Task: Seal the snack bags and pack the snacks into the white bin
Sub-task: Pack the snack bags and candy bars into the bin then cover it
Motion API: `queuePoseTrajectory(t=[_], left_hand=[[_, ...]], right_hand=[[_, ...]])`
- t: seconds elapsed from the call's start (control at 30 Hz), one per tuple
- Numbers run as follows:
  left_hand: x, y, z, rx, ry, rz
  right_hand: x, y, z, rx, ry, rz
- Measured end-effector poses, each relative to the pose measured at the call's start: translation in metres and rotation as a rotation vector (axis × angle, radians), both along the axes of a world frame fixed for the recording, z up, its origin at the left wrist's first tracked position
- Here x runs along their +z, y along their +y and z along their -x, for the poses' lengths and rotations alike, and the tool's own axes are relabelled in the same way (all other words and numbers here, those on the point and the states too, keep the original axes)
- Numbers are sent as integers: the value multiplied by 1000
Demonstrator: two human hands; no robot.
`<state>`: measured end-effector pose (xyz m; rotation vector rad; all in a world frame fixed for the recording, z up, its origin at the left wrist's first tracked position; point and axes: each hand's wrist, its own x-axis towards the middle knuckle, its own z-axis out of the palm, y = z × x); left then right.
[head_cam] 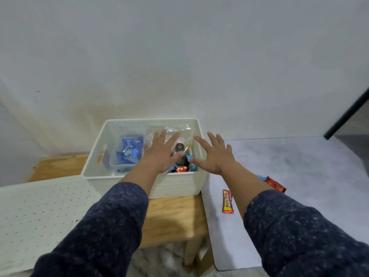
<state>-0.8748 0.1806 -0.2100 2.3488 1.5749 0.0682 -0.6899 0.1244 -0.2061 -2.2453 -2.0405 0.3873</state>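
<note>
Neither grip held anything: both hands hovered with fingers spread and straight, palms down, over the white bin (175, 185). At far left lay a white perforated lid (40, 212), resting partly on the wooden worktop (173, 214). On that worktop, against the wall, stood the white bin, with a handle slot in its left wall. Inside it, on the left, sat a clear plastic tub (119, 164) packed with blue foil snack packets (130, 149). Next came the left hand (159, 154), released, poised above the bin's middle and covering part of a clear plastic snack bag (177, 127) that leaned at the back right of the bin. Below the thumb showed a dark round-topped item (179, 147), and beneath it a blue packet (190, 166) and a red wrapper (182, 169) at the bin's near wall; whether the clear bag was sealed could not be told. The right hand (216, 156), equally released, hung over the bin's right rim. Both arms wore dark blue speckled sleeves. Right of the bin stretched a grey surface (299, 166) carrying 2 loose snacks: a red and yellow Beng-Beng bar (227, 201) just left of the right forearm, and a red wrapped bar (276, 184) on its far side, partly hidden by the arm.
</note>
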Motion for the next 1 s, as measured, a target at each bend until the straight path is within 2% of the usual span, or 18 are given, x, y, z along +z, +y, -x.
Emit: queuePoseTrajectory(t=[0.23, 0.4, 0.6, 0.83, 0.9, 1.0], left_hand=[[16, -57, -52, -12, -69, -33], [-2, -114, -103, -37, -55, -53], [-51, -172, -153, -41, -59, 68], [-142, -196, -194, 77, -51, 200], [-165, -195, -207, 111, -59, 177], [-188, -188, -230, 137, -70, 0]], right_hand=[[15, -62, -64, -13, -26, -18], [-4, -120, -118, -35, -34, -21], [-44, -176, -172, -90, -4, -1], [-132, -209, -207, -138, 11, 46], [-154, -211, -215, -148, 6, 38], [-179, -206, -224, -156, 17, 6]])
